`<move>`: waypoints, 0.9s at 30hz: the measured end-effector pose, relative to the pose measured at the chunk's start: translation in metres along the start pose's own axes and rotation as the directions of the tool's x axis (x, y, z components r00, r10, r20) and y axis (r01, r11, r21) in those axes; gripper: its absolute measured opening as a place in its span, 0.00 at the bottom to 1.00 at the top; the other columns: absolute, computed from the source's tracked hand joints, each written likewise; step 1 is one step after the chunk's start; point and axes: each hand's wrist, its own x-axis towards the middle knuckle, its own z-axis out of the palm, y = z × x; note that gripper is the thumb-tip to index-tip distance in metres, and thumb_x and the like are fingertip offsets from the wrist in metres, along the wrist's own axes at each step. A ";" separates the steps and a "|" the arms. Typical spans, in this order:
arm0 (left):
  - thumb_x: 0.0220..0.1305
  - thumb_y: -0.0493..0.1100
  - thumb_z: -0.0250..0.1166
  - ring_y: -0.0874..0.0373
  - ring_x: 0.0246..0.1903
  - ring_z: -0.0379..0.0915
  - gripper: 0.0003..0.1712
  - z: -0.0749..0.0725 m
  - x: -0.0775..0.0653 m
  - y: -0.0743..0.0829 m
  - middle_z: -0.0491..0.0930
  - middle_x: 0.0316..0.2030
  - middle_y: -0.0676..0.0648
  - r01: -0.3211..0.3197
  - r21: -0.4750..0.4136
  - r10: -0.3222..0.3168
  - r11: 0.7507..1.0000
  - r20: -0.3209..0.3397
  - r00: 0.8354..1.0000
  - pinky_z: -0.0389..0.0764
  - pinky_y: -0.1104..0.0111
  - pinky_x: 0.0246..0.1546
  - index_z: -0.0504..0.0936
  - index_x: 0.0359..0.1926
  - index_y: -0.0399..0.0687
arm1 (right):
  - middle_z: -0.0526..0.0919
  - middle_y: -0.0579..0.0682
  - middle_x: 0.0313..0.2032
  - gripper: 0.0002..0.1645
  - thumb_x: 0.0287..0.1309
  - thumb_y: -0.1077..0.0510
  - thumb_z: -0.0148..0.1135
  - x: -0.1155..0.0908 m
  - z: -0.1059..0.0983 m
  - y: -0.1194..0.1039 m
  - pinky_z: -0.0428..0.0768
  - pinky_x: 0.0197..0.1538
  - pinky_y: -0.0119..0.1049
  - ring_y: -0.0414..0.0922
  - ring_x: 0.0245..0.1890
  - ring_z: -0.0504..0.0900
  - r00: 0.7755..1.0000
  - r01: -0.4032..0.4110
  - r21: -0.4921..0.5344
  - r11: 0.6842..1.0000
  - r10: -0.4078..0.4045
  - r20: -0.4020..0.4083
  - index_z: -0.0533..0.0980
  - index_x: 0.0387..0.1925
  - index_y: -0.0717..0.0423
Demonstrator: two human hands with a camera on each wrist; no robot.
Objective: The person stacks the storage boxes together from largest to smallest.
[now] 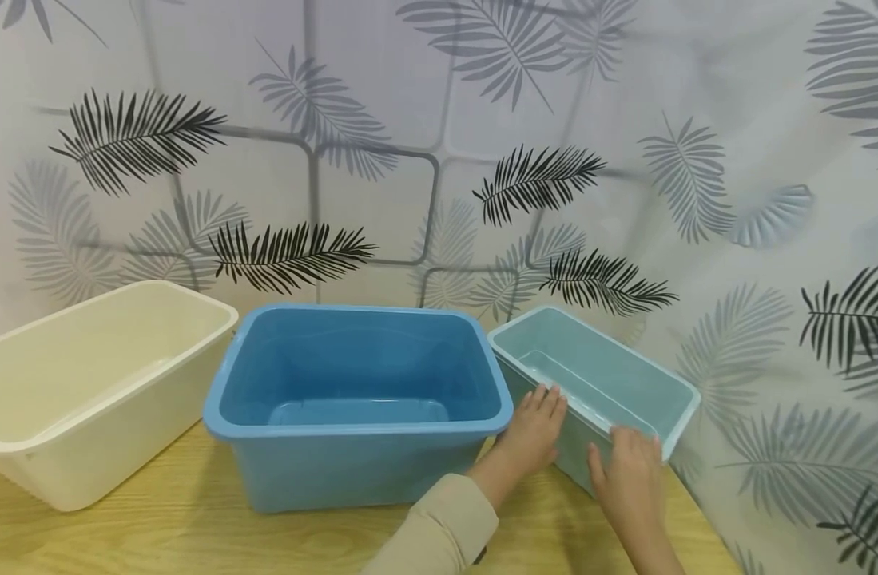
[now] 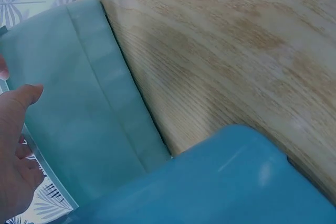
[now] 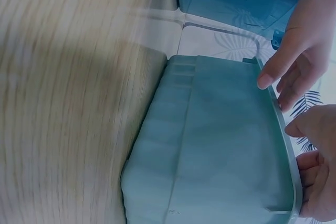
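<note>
A small pale teal plastic bin [image 1: 554,407] stands angled on the right of the table, its mouth facing up. My left hand [image 1: 530,431] holds its near rim towards the left end, fingers over the edge. In the right wrist view, that hand's thumb [image 3: 266,80] lies on the outer-wall side. My right hand [image 1: 629,479] is on the same rim further right, its fingers bent over the edge and its thumb held out in front of the wall. The left wrist view shows the teal wall [image 2: 79,98] beside a hand [image 2: 16,150] at the rim.
A larger blue bin [image 1: 359,471] stands in the middle, close to the teal bin's left end. At the left is a cream bin [image 1: 122,447], set at an angle. All stand on a wood-grain table [image 1: 194,527]. Behind them hangs a leaf-patterned sheet [image 1: 439,120].
</note>
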 end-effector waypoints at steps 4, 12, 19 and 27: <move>0.58 0.61 0.61 0.57 0.69 0.53 0.43 -0.002 -0.003 0.002 0.57 0.69 0.49 -0.017 0.024 0.017 1.000 -0.009 1.000 0.59 0.71 0.66 0.58 0.69 0.48 | 0.78 0.71 0.29 0.20 0.39 0.64 0.68 0.000 -0.001 0.004 0.70 0.47 0.60 0.66 0.34 0.76 0.998 0.036 -0.053 0.998 -0.038 -0.046 0.71 0.32 0.75; 0.60 0.61 0.59 0.58 0.68 0.55 0.41 -0.004 -0.008 0.008 0.59 0.69 0.50 -0.054 0.047 0.056 0.997 -0.046 0.997 0.60 0.72 0.66 0.58 0.68 0.48 | 0.76 0.69 0.25 0.20 0.37 0.62 0.68 -0.003 -0.005 0.012 0.69 0.36 0.54 0.63 0.29 0.75 0.994 0.062 -0.115 0.991 -0.071 -0.078 0.71 0.28 0.75; 0.59 0.59 0.61 0.54 0.68 0.56 0.41 -0.001 -0.007 0.006 0.59 0.68 0.47 -0.051 -0.031 0.048 0.998 -0.086 0.995 0.61 0.68 0.66 0.58 0.67 0.49 | 0.76 0.71 0.24 0.19 0.37 0.65 0.67 -0.007 -0.007 0.017 0.70 0.41 0.59 0.66 0.30 0.75 0.995 0.032 -0.084 0.996 -0.039 -0.089 0.70 0.28 0.75; 0.56 0.59 0.64 0.46 0.68 0.53 0.44 0.005 -0.007 0.001 0.58 0.67 0.42 0.070 -0.062 -0.074 0.996 -0.074 0.995 0.61 0.62 0.66 0.59 0.67 0.47 | 0.74 0.72 0.25 0.17 0.39 0.65 0.65 -0.010 -0.007 0.022 0.67 0.48 0.65 0.67 0.30 0.73 0.997 -0.005 -0.051 0.999 0.001 -0.076 0.67 0.26 0.75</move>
